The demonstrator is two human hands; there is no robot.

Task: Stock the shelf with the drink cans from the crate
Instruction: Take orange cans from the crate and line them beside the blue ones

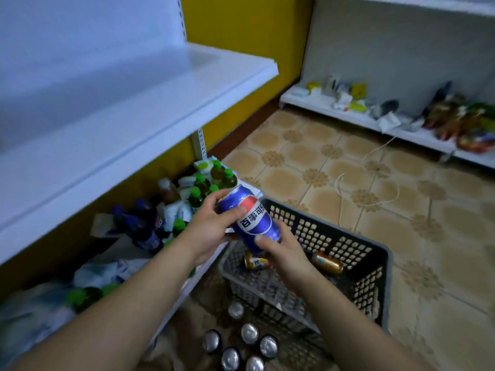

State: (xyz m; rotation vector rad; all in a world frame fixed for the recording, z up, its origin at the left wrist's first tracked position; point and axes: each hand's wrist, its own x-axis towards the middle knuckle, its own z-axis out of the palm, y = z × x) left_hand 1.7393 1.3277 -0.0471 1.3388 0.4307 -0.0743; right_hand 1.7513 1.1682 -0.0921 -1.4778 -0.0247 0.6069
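1. A person's two bare hands hold a blue cylindrical aluminium drink can [250,219] tilted above a grey perforated plastic crate [356,266]; the left hand [207,231] wraps the can's upper half, fingers curled closed across the silver rim and thumb pressed on the blue side.
2. The right hand [285,254] grips the lower half, its thumb flat on the glossy wall and its fingers closed behind the can.
3. Between the two thumbs the label shows a red, white and blue wave emblem with blue Chinese characters on a white band; the characters cannot be read with certainty.
4. Below the right hand's fingers, 2 more cans lie on their sides on the crate's mesh floor: an orange-gold metal can [327,263] and a gold-and-white printed can [257,262]; their writing is too blurred to read.
5. Under the wrists, a cluster of upright cans with dull silver tops [242,346] stands outside the crate's near wall.
6. Beyond the left fingers, green-capped dark plastic bottles [211,180] and blue-capped cola bottles [139,226] crowd the low shelf, beneath a smooth white metal shelf board [128,103].
7. Past the crate stretches a beige patterned tile floor [375,183].
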